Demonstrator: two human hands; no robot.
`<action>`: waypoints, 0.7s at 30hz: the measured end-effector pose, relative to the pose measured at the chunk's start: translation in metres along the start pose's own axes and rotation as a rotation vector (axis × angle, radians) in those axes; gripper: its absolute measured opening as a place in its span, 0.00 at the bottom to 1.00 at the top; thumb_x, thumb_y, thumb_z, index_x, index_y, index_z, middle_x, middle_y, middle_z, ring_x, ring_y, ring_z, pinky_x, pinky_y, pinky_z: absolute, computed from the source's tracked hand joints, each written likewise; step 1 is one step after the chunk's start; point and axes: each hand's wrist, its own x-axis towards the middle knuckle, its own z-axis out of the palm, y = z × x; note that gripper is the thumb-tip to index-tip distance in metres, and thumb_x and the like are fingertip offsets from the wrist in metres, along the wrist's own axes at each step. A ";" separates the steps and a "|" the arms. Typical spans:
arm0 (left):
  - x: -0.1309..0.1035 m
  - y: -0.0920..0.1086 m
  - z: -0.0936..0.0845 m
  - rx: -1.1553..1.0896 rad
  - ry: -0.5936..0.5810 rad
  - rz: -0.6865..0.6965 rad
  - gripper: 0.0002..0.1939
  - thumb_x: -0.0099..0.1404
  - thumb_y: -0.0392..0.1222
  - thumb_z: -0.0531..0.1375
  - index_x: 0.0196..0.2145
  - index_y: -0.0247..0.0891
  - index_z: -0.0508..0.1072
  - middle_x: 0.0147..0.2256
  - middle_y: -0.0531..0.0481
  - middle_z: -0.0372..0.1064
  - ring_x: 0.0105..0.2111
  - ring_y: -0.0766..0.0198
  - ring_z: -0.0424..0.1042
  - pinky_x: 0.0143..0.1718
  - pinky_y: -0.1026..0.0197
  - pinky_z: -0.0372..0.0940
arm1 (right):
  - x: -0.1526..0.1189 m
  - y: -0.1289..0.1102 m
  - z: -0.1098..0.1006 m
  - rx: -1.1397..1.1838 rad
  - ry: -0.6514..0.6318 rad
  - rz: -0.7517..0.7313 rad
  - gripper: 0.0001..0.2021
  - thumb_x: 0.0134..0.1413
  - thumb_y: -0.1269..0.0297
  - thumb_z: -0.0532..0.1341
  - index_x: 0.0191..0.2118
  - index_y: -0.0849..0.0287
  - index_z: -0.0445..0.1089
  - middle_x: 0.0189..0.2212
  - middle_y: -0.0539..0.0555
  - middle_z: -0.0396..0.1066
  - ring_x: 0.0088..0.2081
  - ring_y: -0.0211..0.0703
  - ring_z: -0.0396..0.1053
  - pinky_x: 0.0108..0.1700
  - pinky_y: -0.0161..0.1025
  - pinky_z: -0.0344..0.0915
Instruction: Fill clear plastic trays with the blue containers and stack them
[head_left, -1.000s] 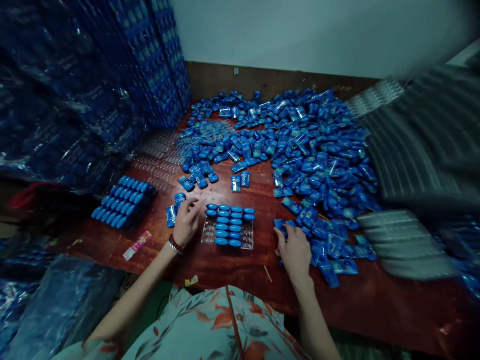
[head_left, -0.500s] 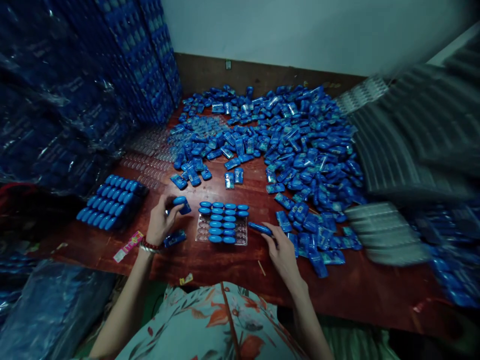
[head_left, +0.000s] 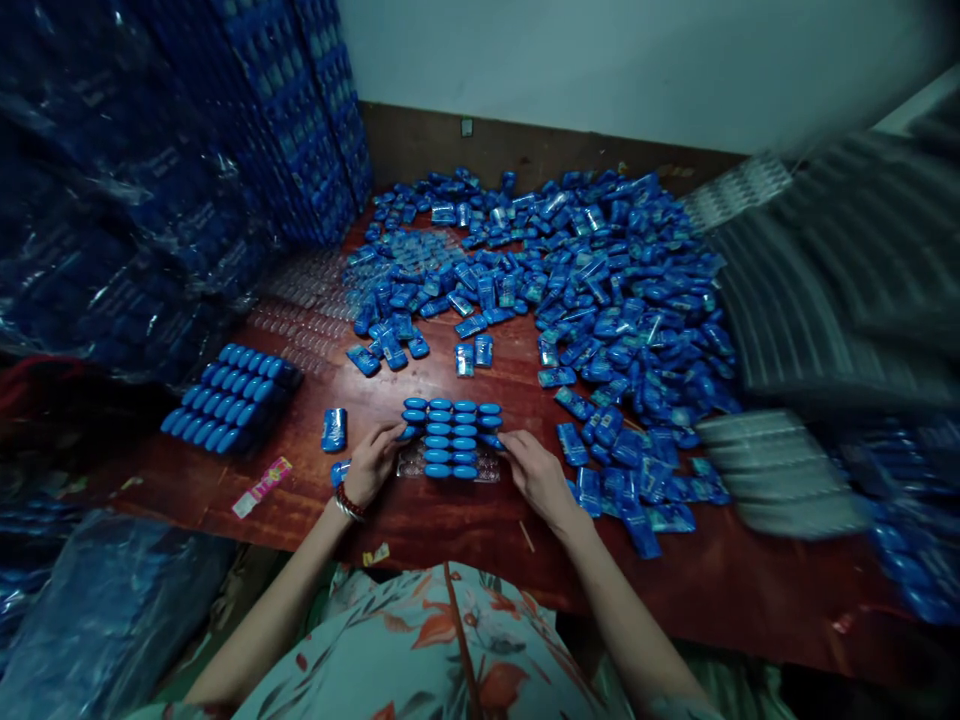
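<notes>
Before me on the red-brown table lies a clear plastic tray point(head_left: 487, 468) bearing rows of blue packets point(head_left: 452, 430). Its middle columns run the full depth, while some hollows at the lower left and right show bare. My left hand point(head_left: 369, 462), with a beaded bracelet at the wrist, pinches a blue packet point(head_left: 409, 432) at the tray's left side. At the right side, my right hand point(head_left: 536, 475) grips another blue packet point(head_left: 490, 439). Two loose packets lie near my left hand, one upright on the table point(head_left: 334, 430) and one partly hidden beside the wrist.
A large heap of blue packets point(head_left: 615, 290) spreads over the back and right. Filled trays point(head_left: 229, 398) stand at left, near clear trays point(head_left: 300, 300). Tall wrapped stacks point(head_left: 135, 180) rise at far left; grey tray stacks point(head_left: 825, 290) stand right.
Both hands have moved inward to the tray, each bringing a blue packet to its side. A loose packet now shows where my left hand was. The view has shifted slightly.
</notes>
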 end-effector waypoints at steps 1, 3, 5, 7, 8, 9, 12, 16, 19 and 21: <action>0.001 -0.002 -0.002 0.026 -0.029 0.019 0.15 0.67 0.34 0.50 0.50 0.40 0.66 0.40 0.46 0.68 0.38 0.65 0.71 0.37 0.63 0.69 | 0.002 0.000 -0.004 -0.044 -0.051 0.007 0.15 0.59 0.75 0.47 0.48 0.58 0.63 0.39 0.56 0.66 0.41 0.43 0.66 0.43 0.38 0.65; 0.005 -0.004 -0.007 0.071 -0.116 0.073 0.17 0.67 0.33 0.48 0.52 0.40 0.64 0.40 0.46 0.67 0.38 0.65 0.70 0.36 0.64 0.68 | 0.008 -0.004 -0.014 -0.147 -0.161 0.017 0.15 0.57 0.77 0.48 0.46 0.59 0.64 0.36 0.55 0.66 0.39 0.42 0.66 0.40 0.37 0.64; 0.010 -0.005 -0.012 0.118 -0.219 0.130 0.18 0.67 0.33 0.48 0.53 0.40 0.63 0.42 0.45 0.66 0.38 0.65 0.70 0.37 0.64 0.67 | 0.016 -0.009 -0.024 -0.249 -0.270 0.024 0.16 0.54 0.79 0.49 0.46 0.59 0.64 0.37 0.55 0.65 0.39 0.42 0.66 0.39 0.36 0.62; 0.016 -0.004 -0.016 0.157 -0.298 0.166 0.18 0.67 0.33 0.48 0.53 0.39 0.63 0.43 0.44 0.66 0.38 0.64 0.70 0.37 0.63 0.67 | 0.024 -0.014 -0.032 -0.318 -0.353 0.035 0.18 0.52 0.81 0.49 0.46 0.59 0.64 0.39 0.56 0.65 0.40 0.42 0.65 0.38 0.35 0.61; 0.019 -0.003 -0.018 0.164 -0.322 0.172 0.17 0.66 0.33 0.48 0.52 0.38 0.64 0.43 0.43 0.66 0.37 0.64 0.69 0.36 0.63 0.67 | 0.027 -0.016 -0.036 -0.331 -0.390 0.039 0.18 0.51 0.81 0.50 0.45 0.58 0.64 0.40 0.56 0.65 0.41 0.41 0.65 0.38 0.34 0.60; 0.021 -0.002 -0.020 0.158 -0.335 0.171 0.17 0.66 0.33 0.48 0.51 0.38 0.64 0.42 0.43 0.66 0.37 0.64 0.69 0.35 0.63 0.66 | 0.029 -0.018 -0.039 -0.331 -0.420 0.043 0.18 0.51 0.81 0.50 0.45 0.58 0.64 0.40 0.55 0.65 0.41 0.41 0.65 0.38 0.34 0.60; 0.024 -0.001 -0.024 0.092 -0.333 0.110 0.14 0.66 0.32 0.48 0.47 0.37 0.65 0.38 0.46 0.65 0.34 0.66 0.69 0.33 0.65 0.66 | 0.032 -0.021 -0.044 -0.318 -0.468 0.062 0.15 0.54 0.78 0.50 0.46 0.58 0.64 0.40 0.55 0.66 0.41 0.40 0.65 0.37 0.34 0.59; 0.019 0.002 -0.025 0.059 -0.280 0.027 0.12 0.66 0.32 0.46 0.44 0.37 0.65 0.35 0.48 0.64 0.33 0.67 0.68 0.34 0.65 0.65 | 0.029 -0.026 -0.044 -0.372 -0.485 0.104 0.16 0.55 0.77 0.49 0.47 0.58 0.63 0.41 0.56 0.65 0.42 0.41 0.65 0.38 0.35 0.58; 0.019 0.009 -0.023 0.131 -0.325 0.085 0.14 0.67 0.32 0.46 0.47 0.37 0.64 0.38 0.46 0.64 0.34 0.66 0.67 0.34 0.64 0.65 | 0.032 -0.037 -0.041 -0.432 -0.522 0.086 0.18 0.55 0.79 0.48 0.48 0.57 0.63 0.43 0.57 0.65 0.44 0.43 0.65 0.40 0.36 0.58; 0.024 0.016 -0.022 0.216 -0.387 0.108 0.14 0.66 0.33 0.47 0.47 0.38 0.64 0.38 0.46 0.64 0.35 0.64 0.67 0.34 0.63 0.64 | 0.039 -0.047 -0.039 -0.469 -0.562 0.043 0.16 0.56 0.79 0.48 0.47 0.58 0.63 0.42 0.58 0.66 0.43 0.45 0.66 0.39 0.37 0.59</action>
